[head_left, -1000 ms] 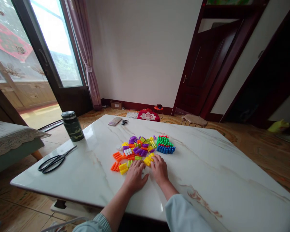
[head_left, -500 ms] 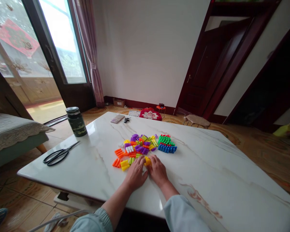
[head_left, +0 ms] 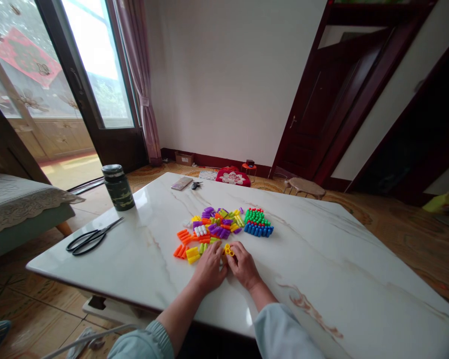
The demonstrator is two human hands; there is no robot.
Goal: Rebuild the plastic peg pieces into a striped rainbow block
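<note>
My right hand (head_left: 244, 265) is closed on a small cluster of yellow plastic tubes (head_left: 229, 250), whose round open ends face up. My left hand (head_left: 210, 268) rests close beside it near the table's front, fingers bent; what lies under its fingertips is hidden. Just beyond both hands spreads a pile of tube pieces in purple (head_left: 220, 232), orange (head_left: 184, 236), lime and white (head_left: 201, 231). Another yellow tube group (head_left: 192, 255) lies left of my left hand. To the right of the pile, blue pegs (head_left: 259, 230) and green pegs (head_left: 255, 216) with red tips are set close together.
Black-handled scissors (head_left: 93, 239) lie on the left of the marble-patterned table (head_left: 322, 259). A camouflage flask (head_left: 118, 188) stands near its left edge. A phone (head_left: 181, 183) and keys (head_left: 196, 185) are at the far side. A stool (head_left: 305, 186) stands beyond the table.
The yellow tubes have been turned so that their open ends now show. My right hand has shifted slightly; my left hand has barely moved.
</note>
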